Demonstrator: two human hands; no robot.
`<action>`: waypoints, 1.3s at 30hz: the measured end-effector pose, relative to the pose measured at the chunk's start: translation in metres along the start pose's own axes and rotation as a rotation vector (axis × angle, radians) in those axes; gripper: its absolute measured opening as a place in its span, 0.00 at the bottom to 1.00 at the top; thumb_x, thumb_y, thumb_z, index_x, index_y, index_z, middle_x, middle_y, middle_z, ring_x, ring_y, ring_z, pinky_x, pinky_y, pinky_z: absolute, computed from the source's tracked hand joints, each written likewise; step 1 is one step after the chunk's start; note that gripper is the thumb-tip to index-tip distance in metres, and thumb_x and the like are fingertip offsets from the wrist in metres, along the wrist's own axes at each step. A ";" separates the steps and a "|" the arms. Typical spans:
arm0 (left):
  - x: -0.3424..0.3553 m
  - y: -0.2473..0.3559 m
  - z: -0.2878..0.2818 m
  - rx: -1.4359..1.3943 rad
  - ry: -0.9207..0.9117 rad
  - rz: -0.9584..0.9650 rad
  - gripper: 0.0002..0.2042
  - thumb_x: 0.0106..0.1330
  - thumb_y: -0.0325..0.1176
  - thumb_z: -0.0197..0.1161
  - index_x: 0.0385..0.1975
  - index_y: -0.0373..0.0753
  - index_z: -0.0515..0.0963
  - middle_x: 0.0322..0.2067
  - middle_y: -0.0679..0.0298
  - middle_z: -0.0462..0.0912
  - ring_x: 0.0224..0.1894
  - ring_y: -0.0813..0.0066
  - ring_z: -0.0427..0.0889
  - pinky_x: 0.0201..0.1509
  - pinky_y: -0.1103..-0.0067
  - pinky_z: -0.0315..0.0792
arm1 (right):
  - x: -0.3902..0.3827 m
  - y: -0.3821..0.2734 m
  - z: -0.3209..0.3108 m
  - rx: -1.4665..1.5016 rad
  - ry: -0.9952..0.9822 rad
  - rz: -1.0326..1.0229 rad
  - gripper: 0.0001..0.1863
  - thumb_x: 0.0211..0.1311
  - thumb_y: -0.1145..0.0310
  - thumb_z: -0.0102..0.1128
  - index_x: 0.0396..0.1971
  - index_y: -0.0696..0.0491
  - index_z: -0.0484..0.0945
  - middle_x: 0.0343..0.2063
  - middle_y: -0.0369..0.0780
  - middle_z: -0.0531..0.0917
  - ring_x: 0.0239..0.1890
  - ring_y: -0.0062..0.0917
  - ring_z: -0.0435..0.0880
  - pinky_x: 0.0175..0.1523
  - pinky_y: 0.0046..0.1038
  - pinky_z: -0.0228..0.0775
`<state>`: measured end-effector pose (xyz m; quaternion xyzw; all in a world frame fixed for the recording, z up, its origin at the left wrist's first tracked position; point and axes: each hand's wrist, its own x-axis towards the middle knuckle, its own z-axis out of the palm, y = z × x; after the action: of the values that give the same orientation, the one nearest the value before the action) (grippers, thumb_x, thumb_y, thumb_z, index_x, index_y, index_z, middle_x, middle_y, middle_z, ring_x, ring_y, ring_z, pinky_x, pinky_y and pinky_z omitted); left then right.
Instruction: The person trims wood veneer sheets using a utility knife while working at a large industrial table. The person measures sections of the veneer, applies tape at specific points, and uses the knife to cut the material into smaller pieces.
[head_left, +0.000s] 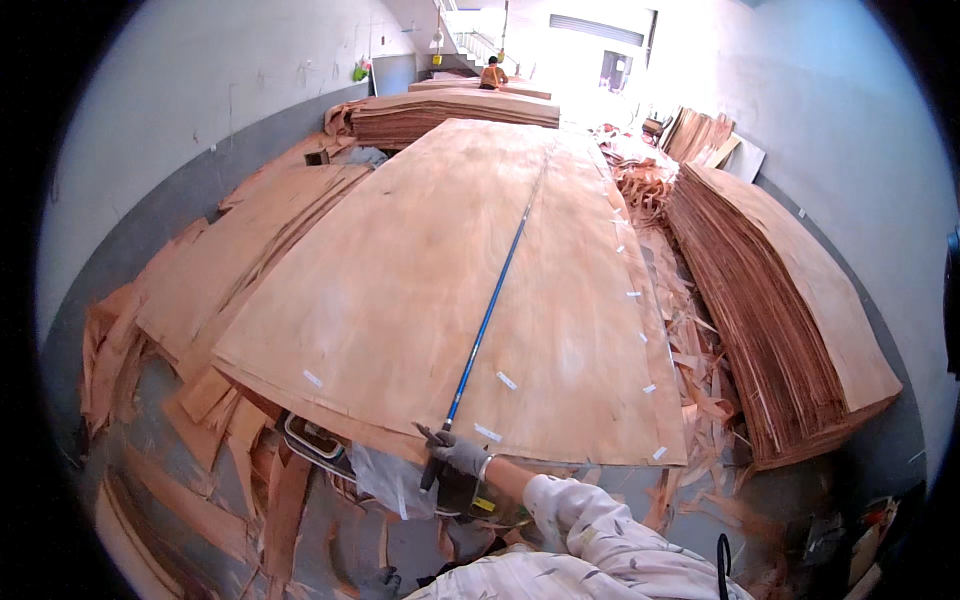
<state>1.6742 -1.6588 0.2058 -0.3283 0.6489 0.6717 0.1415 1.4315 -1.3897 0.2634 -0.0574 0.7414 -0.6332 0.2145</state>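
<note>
The right hand (458,452), in a grey work glove at the end of a pale patterned sleeve (590,520), is closed around the dark handle end of a long, thin blue rod (487,315). From the hand the rod runs forward and slightly to the right, lying flat along the top sheet of a large stack of pale orange-brown wood veneer (400,290). Its far end is too thin to follow, but it seems to line up with a seam running up the sheet. The hand sits just at the near edge of this stack, over a crumpled clear plastic wrap (390,480) and a metal frame (310,440) below.

A second gloved hand, the left hand (380,580), shows only partly at the bottom edge, below and left of the right one; whether it is open or closed cannot be told.

Small white tape strips (507,380) dot the sheet just ahead and to the right of the right hand. Well to the right stands a tall pile of darker reddish veneer sheets (780,320), with torn veneer scraps (700,370) between it and the main stack. To the left, loose veneer sheets (230,270) slump against the grey wall. Far ahead another person (492,74) is by more stacks.

To handle the rod well, it seems wise to keep the grip firm near the handle and the shaft low and flat on the sheet, guiding it straight along the grain, since thin veneer probably tears or lifts if the tip digs in or swings sideways.
</note>
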 end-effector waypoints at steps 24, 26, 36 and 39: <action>0.306 0.265 -0.060 1.768 0.394 0.712 0.11 0.61 0.36 0.48 0.41 0.44 0.73 0.36 0.61 0.76 0.45 0.63 0.73 0.49 0.69 0.67 | -0.226 0.010 -0.092 0.890 0.741 0.130 0.15 0.61 0.62 0.53 0.45 0.54 0.72 0.23 0.37 0.77 0.19 0.22 0.75 0.21 0.21 0.69; 0.337 0.268 -0.119 0.331 0.184 1.128 0.06 0.57 0.29 0.52 0.33 0.40 0.71 0.27 0.61 0.74 0.34 0.66 0.74 0.39 0.70 0.71 | -0.237 0.004 -0.061 0.989 0.707 0.245 0.14 0.59 0.61 0.56 0.39 0.55 0.73 0.20 0.37 0.75 0.18 0.22 0.74 0.21 0.20 0.67; 0.399 0.324 -0.128 -0.739 0.213 0.275 0.09 0.57 0.37 0.59 0.19 0.44 0.71 0.14 0.67 0.70 0.12 0.75 0.67 0.14 0.78 0.63 | -0.190 -0.020 -0.004 0.678 0.753 0.343 0.13 0.60 0.58 0.56 0.32 0.54 0.77 0.14 0.36 0.75 0.14 0.22 0.73 0.19 0.21 0.65; 0.374 0.349 -0.105 -0.702 0.204 0.200 0.11 0.55 0.38 0.64 0.17 0.45 0.70 0.13 0.67 0.70 0.11 0.75 0.68 0.13 0.78 0.63 | -0.191 -0.022 0.000 0.595 0.809 0.329 0.15 0.59 0.58 0.58 0.36 0.56 0.76 0.13 0.37 0.75 0.12 0.23 0.73 0.18 0.22 0.64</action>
<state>1.2076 -1.8891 0.2497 -0.3569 0.4186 0.8276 -0.1112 1.5996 -1.3258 0.3312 0.3724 0.5522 -0.7458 0.0147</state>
